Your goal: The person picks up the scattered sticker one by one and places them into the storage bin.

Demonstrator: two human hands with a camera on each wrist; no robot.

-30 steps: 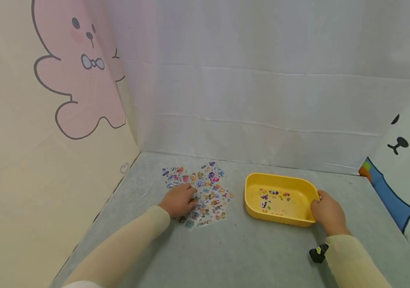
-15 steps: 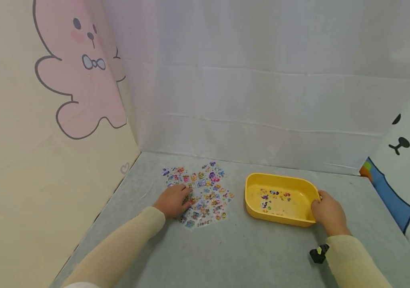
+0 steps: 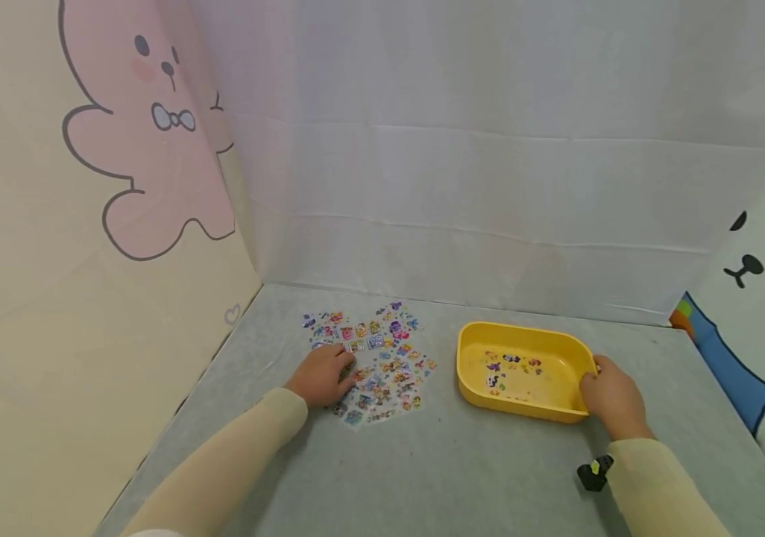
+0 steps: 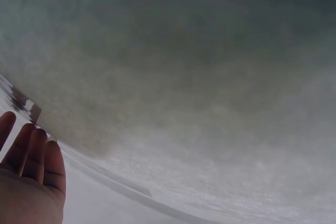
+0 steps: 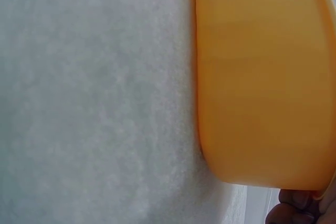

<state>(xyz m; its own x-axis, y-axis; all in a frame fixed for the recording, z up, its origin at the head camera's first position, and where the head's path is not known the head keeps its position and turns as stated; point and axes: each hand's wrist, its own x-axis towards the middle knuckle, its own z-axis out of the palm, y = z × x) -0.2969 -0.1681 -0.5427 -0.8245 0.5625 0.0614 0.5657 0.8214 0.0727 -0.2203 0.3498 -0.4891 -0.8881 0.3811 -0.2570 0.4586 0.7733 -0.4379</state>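
Note:
Clear sheets of small colourful cartoon stickers [image 3: 396,371] lie spread and overlapping on the left part of the table. My left hand [image 3: 320,377] rests at their left edge, covering part of them. In the left wrist view its fingers [image 4: 35,153] extend loosely, with nothing in them. To the right stands a shallow yellow tray [image 3: 520,408] with small colourful stickers [image 3: 512,359] on its floor. My right hand [image 3: 614,397] grips the tray's right end, thumb over the rim. The right wrist view shows curled fingers [image 5: 294,208] under the rim beside the tray's outer wall [image 5: 262,82].
A pale grey-green cloth covers the table [image 3: 423,477]. White curtain [image 3: 476,186] closes off the back. A pink bear print [image 3: 161,164] is on the left wall, a white bear print [image 3: 758,328] on the right. A small black device [image 3: 595,473] sits at my right cuff.
My left hand has drawn back a little to the left over the sticker sheets, uncovering more of them. The right hand and the tray have stayed in place.

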